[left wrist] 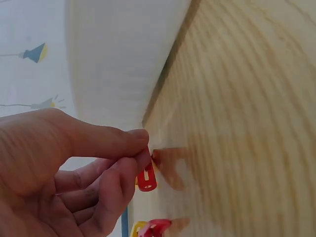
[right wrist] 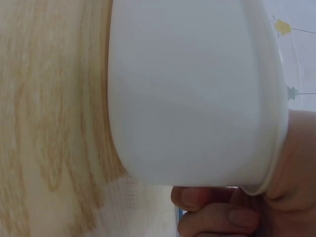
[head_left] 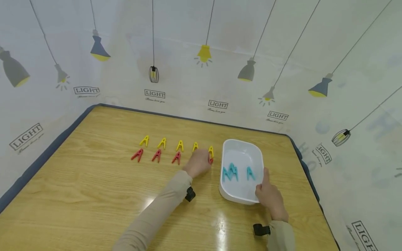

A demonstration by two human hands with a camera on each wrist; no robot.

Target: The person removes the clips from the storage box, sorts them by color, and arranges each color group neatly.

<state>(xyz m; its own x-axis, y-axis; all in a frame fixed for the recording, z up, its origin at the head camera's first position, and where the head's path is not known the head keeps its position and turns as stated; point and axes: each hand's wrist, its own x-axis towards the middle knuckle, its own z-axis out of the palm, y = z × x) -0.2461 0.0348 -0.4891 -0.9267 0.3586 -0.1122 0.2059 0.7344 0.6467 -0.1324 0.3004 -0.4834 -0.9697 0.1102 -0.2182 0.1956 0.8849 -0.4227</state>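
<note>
My left hand [head_left: 198, 163] pinches a red clothespin [left wrist: 147, 178] between thumb and forefinger, low over the table, just left of the white plastic tub [head_left: 242, 199]. In the head view the hand covers most of that clothespin. My right hand [head_left: 271, 195] grips the tub by its right rim, with the forefinger stretched along the edge. Inside the tub lie a teal clothespin [head_left: 250, 173] on the right and a small cluster of teal clothespins [head_left: 230, 172] at the left wall. Beyond my left hand runs a row of several yellow clothespins [head_left: 179, 145].
Three red clothespins [head_left: 158, 156] lie in a row left of my left hand, in front of the yellow ones. The wooden table [head_left: 94, 181] ends at a dark edge against a wall covering [head_left: 182, 69] printed with lamps.
</note>
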